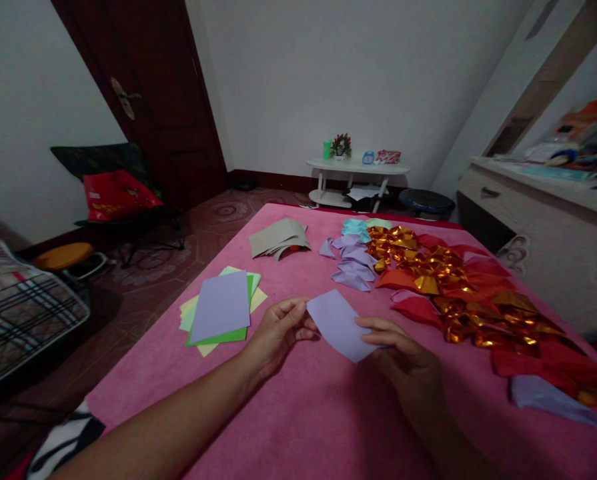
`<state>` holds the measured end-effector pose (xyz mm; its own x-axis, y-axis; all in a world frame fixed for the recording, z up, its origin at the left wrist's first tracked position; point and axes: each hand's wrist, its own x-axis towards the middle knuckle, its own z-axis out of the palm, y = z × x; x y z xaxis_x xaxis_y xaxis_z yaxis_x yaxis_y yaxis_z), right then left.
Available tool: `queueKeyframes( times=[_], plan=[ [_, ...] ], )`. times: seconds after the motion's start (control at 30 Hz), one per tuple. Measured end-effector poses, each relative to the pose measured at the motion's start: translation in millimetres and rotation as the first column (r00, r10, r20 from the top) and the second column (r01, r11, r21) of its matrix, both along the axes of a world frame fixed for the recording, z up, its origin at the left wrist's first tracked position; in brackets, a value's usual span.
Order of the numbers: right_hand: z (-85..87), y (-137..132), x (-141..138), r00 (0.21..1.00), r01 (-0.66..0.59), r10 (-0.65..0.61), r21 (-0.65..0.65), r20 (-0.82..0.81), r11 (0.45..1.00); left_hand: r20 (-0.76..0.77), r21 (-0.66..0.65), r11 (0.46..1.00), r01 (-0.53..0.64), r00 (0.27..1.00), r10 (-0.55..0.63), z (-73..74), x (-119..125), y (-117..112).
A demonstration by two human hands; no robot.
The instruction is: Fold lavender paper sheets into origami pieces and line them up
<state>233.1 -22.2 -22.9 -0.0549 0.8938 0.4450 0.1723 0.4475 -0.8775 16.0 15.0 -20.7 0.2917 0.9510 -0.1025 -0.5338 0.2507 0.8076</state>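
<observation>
Wall (328, 87) white, dark red door (163, 80) at left, floor (213, 230) of reddish tiles. Table (298, 433) under pink cloth fills the foreground. Cabinet (543, 233) at right, drawer closed, clutter on top. Red bag (121, 193) on a dark chair (71, 158); contents not visible. On a white stand (358, 165) by the wall: plant (341, 143) in a small pot, red-and-white box (389, 157). Folded pieces (353, 273), lilac, gold and red, spread over the table's right side. Coloured stack (221, 307) at left, lilac sheet uppermost; grey stack (278, 237) beyond it. Sheet (338, 323) in hand: plain lilac, slightly bowed, above the cloth between both hands. Left hand (281, 330) pinches its left corner; right hand (408, 360) grips the right edge, fingers on top, thumb mostly hidden.
</observation>
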Motion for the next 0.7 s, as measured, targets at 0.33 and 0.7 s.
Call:
queueKeyframes(
  times=[0.33,0.7],
  plan=[
    [2.3,-1.7,-5.4,0.993,-0.110,0.109,-0.028,-0.046,0.994,0.002,0.078,0.989,0.128,0.992,-0.129,-1.3,7.0,-7.5],
    [10.7,-4.6,-14.9,1.000,-0.017,0.022,-0.356,0.009,0.934,-0.329,0.129,0.991,0.031,0.944,0.013,-6.1,8.5,-8.1]
  ],
)
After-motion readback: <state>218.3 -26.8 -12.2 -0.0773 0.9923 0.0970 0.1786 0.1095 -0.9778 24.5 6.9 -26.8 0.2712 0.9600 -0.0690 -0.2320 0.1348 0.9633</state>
